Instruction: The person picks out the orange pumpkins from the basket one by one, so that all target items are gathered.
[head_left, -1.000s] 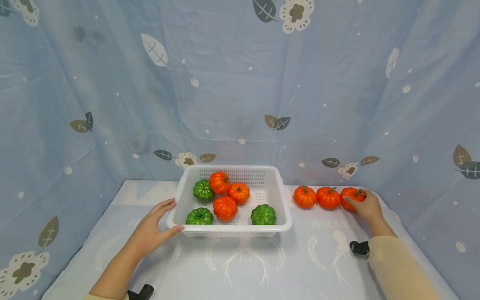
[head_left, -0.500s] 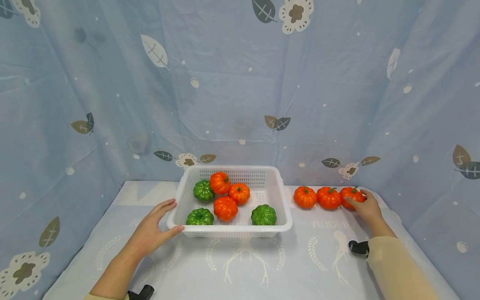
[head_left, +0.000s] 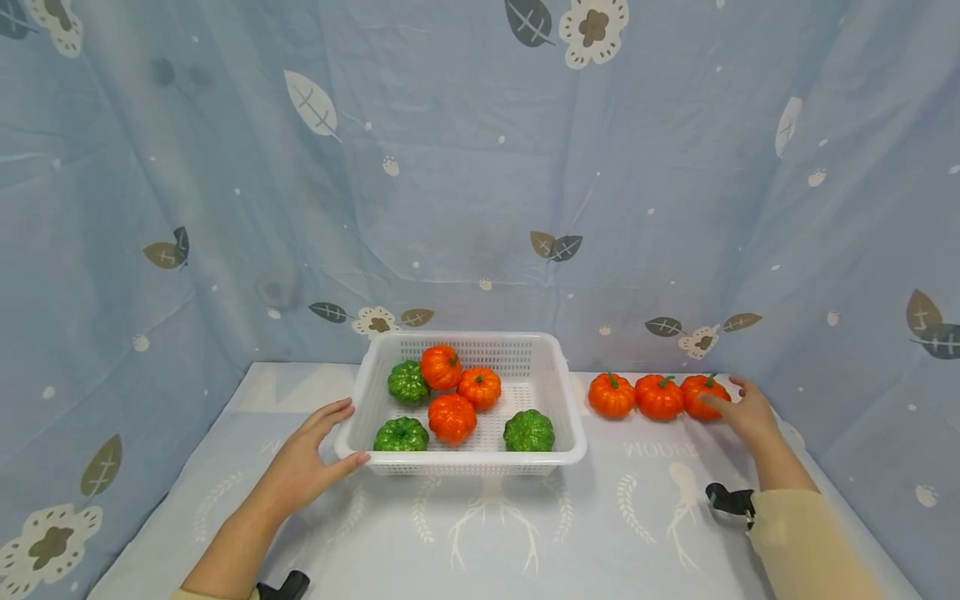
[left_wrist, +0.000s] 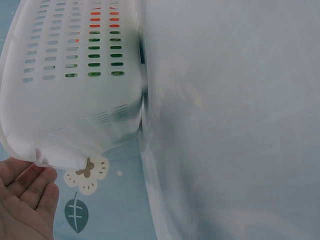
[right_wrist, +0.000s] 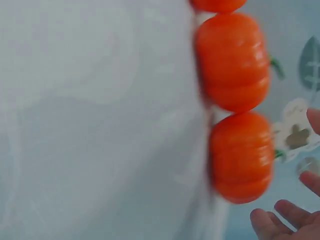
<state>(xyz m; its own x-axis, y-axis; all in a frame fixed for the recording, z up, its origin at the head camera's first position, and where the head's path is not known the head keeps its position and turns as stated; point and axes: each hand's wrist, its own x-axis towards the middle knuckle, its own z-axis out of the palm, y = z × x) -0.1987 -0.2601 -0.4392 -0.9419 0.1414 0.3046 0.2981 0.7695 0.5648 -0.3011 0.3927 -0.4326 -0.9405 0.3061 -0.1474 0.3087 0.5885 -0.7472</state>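
Observation:
In the head view, a white plastic basket stands on the table, with several orange and green mini pumpkins inside. My left hand rests at its left end, fingers extended, thumb at the front corner. The left wrist view shows the fingertips right at the rim of the basket. Three orange pumpkins sit in a row right of the basket: a left one, a middle one and a right one. Beside the right one is my right hand, fingers spread, holding nothing; the right wrist view shows a gap between fingertips and pumpkin.
A pale printed cloth covers the table. Blue patterned curtain rises close behind the basket and the pumpkin row, and along both sides. Black wrist mounts stick out at both wrists.
My right hand has let go of the right orange pumpkin and drawn back slightly to the right, its fingers spreading. The pumpkin stays in the row. My left hand and the basket keep their places.

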